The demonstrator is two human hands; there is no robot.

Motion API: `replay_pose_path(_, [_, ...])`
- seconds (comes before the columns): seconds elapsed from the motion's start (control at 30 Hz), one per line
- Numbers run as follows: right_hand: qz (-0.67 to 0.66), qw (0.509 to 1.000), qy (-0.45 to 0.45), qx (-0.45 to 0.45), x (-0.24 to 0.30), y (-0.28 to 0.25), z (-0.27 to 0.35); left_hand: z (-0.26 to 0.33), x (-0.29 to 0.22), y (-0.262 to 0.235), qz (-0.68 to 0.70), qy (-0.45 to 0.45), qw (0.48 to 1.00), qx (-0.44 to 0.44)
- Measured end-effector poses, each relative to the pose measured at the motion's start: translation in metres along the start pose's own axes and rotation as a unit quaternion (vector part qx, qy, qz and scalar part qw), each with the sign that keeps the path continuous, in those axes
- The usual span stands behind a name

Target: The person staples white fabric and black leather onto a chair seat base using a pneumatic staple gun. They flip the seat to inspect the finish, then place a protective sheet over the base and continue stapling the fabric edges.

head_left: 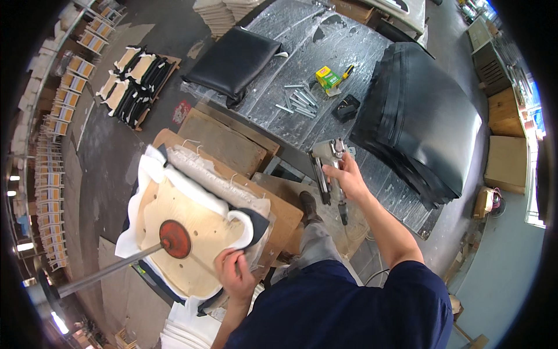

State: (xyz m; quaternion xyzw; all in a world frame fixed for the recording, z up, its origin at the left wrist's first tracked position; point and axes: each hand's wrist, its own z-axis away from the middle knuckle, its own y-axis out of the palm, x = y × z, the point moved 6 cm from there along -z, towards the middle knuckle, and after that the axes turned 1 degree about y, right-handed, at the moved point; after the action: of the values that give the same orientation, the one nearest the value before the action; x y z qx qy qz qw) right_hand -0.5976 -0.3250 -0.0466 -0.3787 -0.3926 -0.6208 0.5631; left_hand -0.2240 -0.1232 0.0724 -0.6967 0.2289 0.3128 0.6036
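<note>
Left hand (pixel 234 273) pinches the white and black covering at the plywood seat board (pixel 174 209) edge, fingers clamped; right hand (pixel 347 174) grips the staple gun (pixel 325 160), fingers wrapped tight.

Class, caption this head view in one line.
Left hand presses fabric onto a wooden seat; right hand holds a staple gun.

Staple gun (pixel 326 168) handle under right hand (pixel 349 177)

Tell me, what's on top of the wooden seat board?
A red round disc on a metal rod presses on the board. White foam and black cover wrap its edges. The left hand hides one edge.
</note>
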Motion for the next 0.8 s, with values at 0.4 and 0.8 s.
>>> replay_pose_path(0.4, [-0.284,0.946,0.070,0.142,-0.012,0.130,0.206,0.066,-0.039,0.057,0.625,-0.292,0.644,0.332])
replay_pose_path(0.8, [-0.475,0.853,0.147,0.160,-0.035,0.119,0.091,-0.008,-0.098,0.082,0.704,-0.284,0.518,0.395])
